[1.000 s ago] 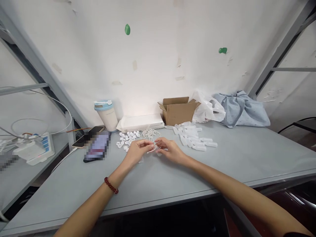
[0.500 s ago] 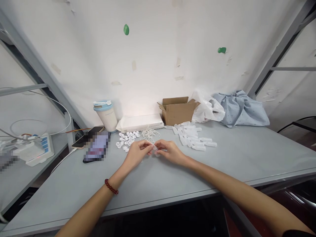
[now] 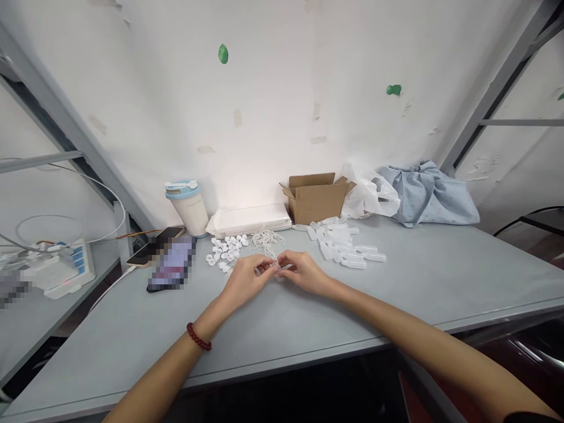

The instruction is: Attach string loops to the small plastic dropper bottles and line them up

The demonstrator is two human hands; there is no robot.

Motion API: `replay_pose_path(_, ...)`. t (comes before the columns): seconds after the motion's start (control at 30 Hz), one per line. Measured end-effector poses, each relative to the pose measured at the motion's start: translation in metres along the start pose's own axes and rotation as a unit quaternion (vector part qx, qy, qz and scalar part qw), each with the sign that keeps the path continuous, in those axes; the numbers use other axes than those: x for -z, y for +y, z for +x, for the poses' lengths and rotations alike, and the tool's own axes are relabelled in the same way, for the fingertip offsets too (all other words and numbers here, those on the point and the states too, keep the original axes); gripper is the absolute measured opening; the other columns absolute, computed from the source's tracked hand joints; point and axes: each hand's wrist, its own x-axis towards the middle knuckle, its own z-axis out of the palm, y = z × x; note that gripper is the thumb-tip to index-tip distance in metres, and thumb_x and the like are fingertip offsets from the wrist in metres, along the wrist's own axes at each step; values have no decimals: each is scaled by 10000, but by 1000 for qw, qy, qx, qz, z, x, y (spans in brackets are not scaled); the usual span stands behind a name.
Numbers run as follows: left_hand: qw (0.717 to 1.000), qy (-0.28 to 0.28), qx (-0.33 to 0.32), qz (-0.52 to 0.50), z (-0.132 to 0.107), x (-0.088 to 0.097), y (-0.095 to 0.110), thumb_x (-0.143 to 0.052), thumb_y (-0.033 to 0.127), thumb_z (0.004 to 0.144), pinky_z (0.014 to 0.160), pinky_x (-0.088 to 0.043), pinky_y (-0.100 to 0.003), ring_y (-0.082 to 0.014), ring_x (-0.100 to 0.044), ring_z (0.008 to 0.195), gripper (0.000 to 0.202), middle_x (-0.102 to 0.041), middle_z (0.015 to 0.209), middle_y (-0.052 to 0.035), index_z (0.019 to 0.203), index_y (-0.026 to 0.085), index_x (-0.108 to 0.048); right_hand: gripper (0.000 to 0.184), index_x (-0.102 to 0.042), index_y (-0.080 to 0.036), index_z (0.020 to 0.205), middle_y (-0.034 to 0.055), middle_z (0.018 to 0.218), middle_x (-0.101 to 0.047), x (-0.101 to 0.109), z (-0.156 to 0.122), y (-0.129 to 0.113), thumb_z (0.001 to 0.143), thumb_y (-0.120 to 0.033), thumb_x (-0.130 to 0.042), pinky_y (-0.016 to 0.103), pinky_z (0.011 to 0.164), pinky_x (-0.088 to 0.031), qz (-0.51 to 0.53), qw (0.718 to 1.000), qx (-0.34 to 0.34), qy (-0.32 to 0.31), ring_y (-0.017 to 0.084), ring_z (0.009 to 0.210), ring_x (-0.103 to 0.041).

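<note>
My left hand (image 3: 244,277) and my right hand (image 3: 303,271) meet above the grey table (image 3: 273,329), fingertips pinched together on a small clear plastic piece (image 3: 276,268). Both hands are closed in a pinch. A red bead bracelet sits on my left wrist. Just behind the hands lie a heap of small white caps (image 3: 227,248), a tangle of white strings (image 3: 267,239) and a row of clear plastic vials (image 3: 341,245).
A cardboard box (image 3: 315,197), a white plastic bag (image 3: 370,194) and a blue cloth bundle (image 3: 429,194) stand along the wall. A cup with a blue lid (image 3: 189,205), a flat white packet (image 3: 251,218), phones (image 3: 170,258) and a power strip (image 3: 61,267) are at the left.
The hands have drawn closer together, and the small clear piece between them is now more covered by the fingertips. Nothing else on the table has moved.
</note>
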Motion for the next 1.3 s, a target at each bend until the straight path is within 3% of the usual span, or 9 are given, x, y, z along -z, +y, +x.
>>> replay_pose_path(0.2,999,-23,-16,15,2,4,-3,-470,297,845,621,-444,-254,-164,-592,723,226,-686,818,-37,840,180,-663,149,-549,-170,870,45,893,-648,2,-1,1,737,-187,-616,300,704,-513,-6,1000,13,-16,167,818,-638)
replay_pose_path(0.33,1000,-4,-11,19,0,4,-3,-456,282,846,668,-464,-277,-184,-598,790,218,-670,874,-48,874,189,-651,196,-536,-180,943,55,959,-637,1,-2,1,755,-187,-591,322,755,-508,-8,1000,26,-14,162,847,-623)
replay_pose_path(0.5,1000,12,-17,-6,-3,-1,3,-511,273,813,712,-491,-300,-189,-601,808,203,-648,891,-54,955,188,-630,197,-563,-177,935,47,918,-642,-1,-2,0,765,-264,-611,274,653,-492,-28,998,43,30,144,784,-593)
replay_pose_path(0.7,995,16,18,-96,-2,2,6,-537,297,803,767,-512,-318,-189,-609,846,195,-650,902,-60,908,178,-649,215,-565,-172,884,25,820,-630,-3,-2,-4,729,-288,-658,246,580,-461,-43,998,45,28,130,695,-575)
replay_pose_path(0.93,980,27,61,-186,1,5,1,-577,340,770,828,-519,-373,-212,-605,944,341,-639,1005,-84,1056,154,-584,255,-555,-191,961,42,886,-659,-1,-3,-10,741,-287,-639,270,630,-502,6,999,18,48,144,747,-627)
replay_pose_path(1.03,990,78,16,-118,-1,2,0,-552,302,792,825,-520,-373,-211,-585,987,419,-600,1083,-95,1188,177,-493,288,-569,-178,961,57,886,-651,0,-2,-8,721,-307,-662,286,644,-514,31,997,-17,75,146,733,-627)
replay_pose_path(1.13,988,119,-99,23,-4,1,0,-513,248,827,894,-475,-399,-230,-518,1086,354,-544,1161,-109,1176,194,-501,312,-571,-161,942,49,849,-636,0,0,-2,705,-335,-676,286,625,-524,92,991,-43,84,146,714,-630)
replay_pose_path(1.2,977,105,-165,85,-5,1,-1,-515,242,835,953,-424,-443,-254,-474,1138,338,-525,1186,-115,1170,202,-502,318,-573,-157,920,34,823,-629,0,1,1,691,-346,-687,278,602,-527,133,986,-53,83,140,694,-625)
replay_pose_path(1.3,967,63,-210,129,-4,-1,-5,-546,270,828,973,-388,-493,-286,-438,1172,405,-512,1217,-124,1219,212,-457,310,-579,-156,894,27,814,-633,0,3,1,673,-336,-701,268,587,-528,175,980,-59,79,135,691,-619)
